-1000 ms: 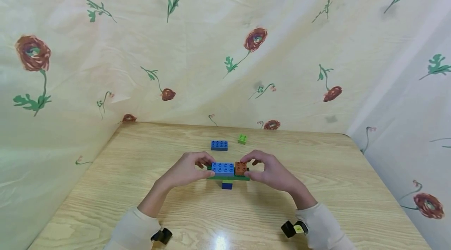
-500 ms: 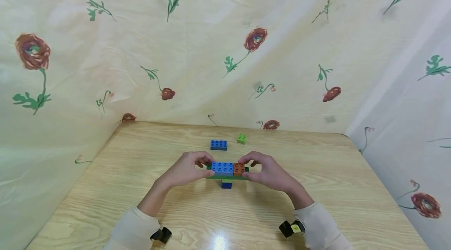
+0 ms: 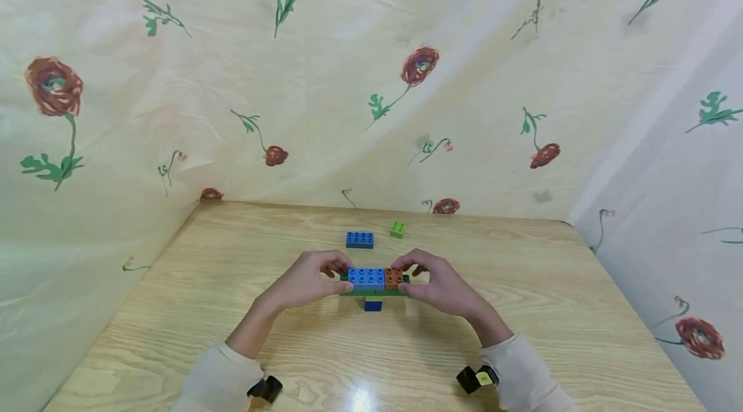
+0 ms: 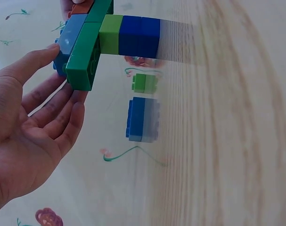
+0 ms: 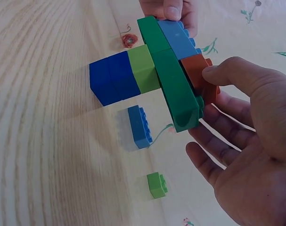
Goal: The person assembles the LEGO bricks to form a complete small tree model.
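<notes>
build: we've got a little T-shaped block tower (image 3: 374, 286) sitting on the table (image 3: 406, 360), right between our two hands. A dark blue block (image 5: 110, 77) is the foot, a lime block (image 5: 143, 68) sits on that, and a long green bar (image 5: 171, 80) lies across the top.

top layer: a light blue block (image 3: 366, 278) covers the left part of the bar and a brown block (image 3: 395, 278) sits next to it on the right.

why it's held like this: our guess is that the bar sticks out well past the narrow stem on both sides, so we're steadying each end to keep it from tipping while the top blocks get pressed on.

left hand: our left hand (image 3: 304, 282) has the thumb on the light blue block and the fingers (image 4: 62, 106) reaching under and behind the left end of the bar. It's a light pinch, with the palm wide open.

right hand: our right hand (image 3: 444, 284) does the same on the other end, thumb tip (image 5: 213, 73) on the brown block and fingers tucked under the bar. It's a loose clamp, not a fist.

beyond the hands: a spare blue block (image 3: 360, 240) lies flat further away from us, with a small green block (image 3: 397, 229) just to its right. Both are well clear of our fingers.

backdrop: flowery cloth (image 3: 371, 77) hangs behind the table.
</notes>
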Tool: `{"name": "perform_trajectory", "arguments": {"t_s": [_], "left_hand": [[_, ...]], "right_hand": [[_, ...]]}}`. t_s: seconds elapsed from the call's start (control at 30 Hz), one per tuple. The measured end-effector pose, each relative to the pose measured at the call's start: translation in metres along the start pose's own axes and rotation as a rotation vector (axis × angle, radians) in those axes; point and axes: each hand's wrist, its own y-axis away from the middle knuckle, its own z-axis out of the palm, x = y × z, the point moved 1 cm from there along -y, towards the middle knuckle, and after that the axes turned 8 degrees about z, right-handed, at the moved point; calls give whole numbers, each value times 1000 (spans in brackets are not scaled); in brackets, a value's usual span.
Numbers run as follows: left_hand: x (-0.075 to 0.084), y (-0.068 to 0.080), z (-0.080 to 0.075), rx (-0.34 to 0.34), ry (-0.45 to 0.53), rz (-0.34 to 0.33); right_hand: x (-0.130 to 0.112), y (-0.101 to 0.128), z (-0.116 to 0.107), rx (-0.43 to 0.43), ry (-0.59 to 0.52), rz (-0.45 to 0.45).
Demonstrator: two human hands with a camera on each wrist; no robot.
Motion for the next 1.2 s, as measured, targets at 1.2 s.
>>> {"name": "perform_trajectory", "arguments": {"t_s": [1.2], "left_hand": [[0, -1, 3, 25, 48, -40]], "right_hand": [[6, 4, 11, 108, 15, -24]]}}
